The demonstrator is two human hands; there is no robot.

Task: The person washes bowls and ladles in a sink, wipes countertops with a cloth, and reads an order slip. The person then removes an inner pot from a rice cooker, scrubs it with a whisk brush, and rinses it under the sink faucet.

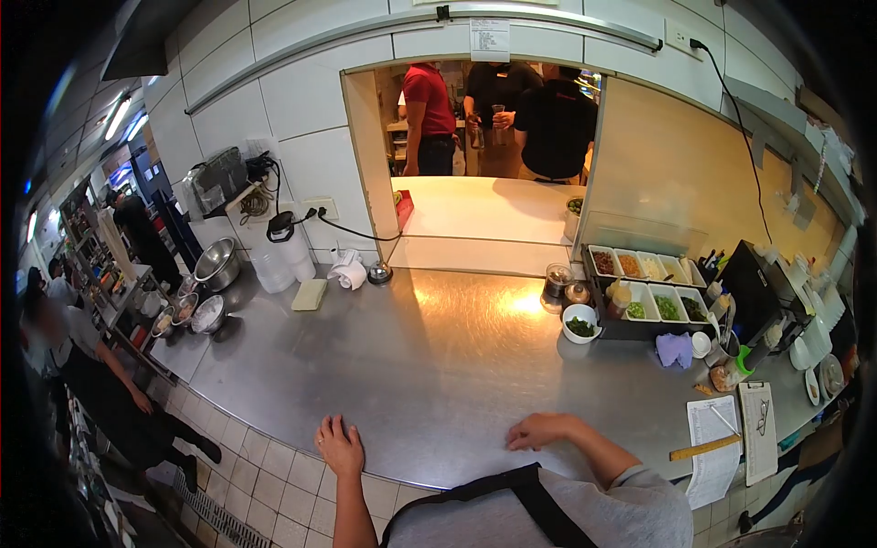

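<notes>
My left hand [340, 445] lies on the front edge of the steel counter [384, 365], its fingers apart and nothing in it. Further right, my right hand [537, 431] rests on the counter top near the front edge, the fingers bent and pointing left; whether they close on anything cannot be made out. No object touches my left hand. The nearest items to my right hand are a white bowl of chopped greens [580, 323] and a clipboard [757, 429] with papers and a wooden ruler [704, 447].
Topping trays [647, 300], bottles and a purple cloth [674, 351] stand at the right. Metal bowls [217, 264], plastic jugs [281, 263] and a yellow sponge cloth [310, 294] are at the left. People stand beyond the pass window [484, 210]; another person [110, 393] is at the left.
</notes>
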